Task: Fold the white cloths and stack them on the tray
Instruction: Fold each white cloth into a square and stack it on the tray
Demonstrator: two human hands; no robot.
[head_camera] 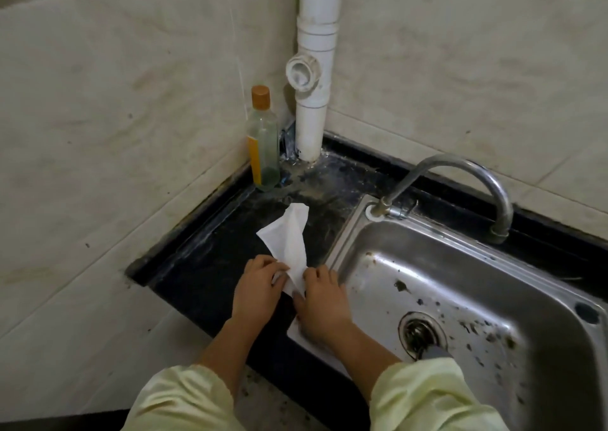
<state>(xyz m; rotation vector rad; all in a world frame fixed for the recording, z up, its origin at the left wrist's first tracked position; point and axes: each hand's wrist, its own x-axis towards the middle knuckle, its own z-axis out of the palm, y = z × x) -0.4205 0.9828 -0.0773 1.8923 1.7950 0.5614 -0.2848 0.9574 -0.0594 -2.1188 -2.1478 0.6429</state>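
White cloth [289, 236] lies on the dark worktop [204, 266], crumpled into a long narrow shape that runs from your hands toward 12 o'clock, its far end bunched and twisted. Your left hand [258, 287] and right hand [324, 299] sit close together at its near end, each pinching a bit of that edge between fingertips and thumb.

To fold it well, you probably need it flat first: draw the two pinched corners apart toward 9 and 3 o'clock until the near edge is taut, then smooth the twisted far end before bringing edge to edge. Folding it as it lies would likely lock in the wrinkles.

Mind your room. The steel sink [348, 233] rim is just beside the cloth at 3 o'clock, so a wide spread that way may drop a corner into the soiled basin. The tiled wall closes the worktop at 9 o'clock. At 12 o'clock stand the orange-capped bottle [263, 141] and the white drainpipe [311, 108], apart from the cloth's tip. The bare patch is small and looks grimy. No tray is in view.
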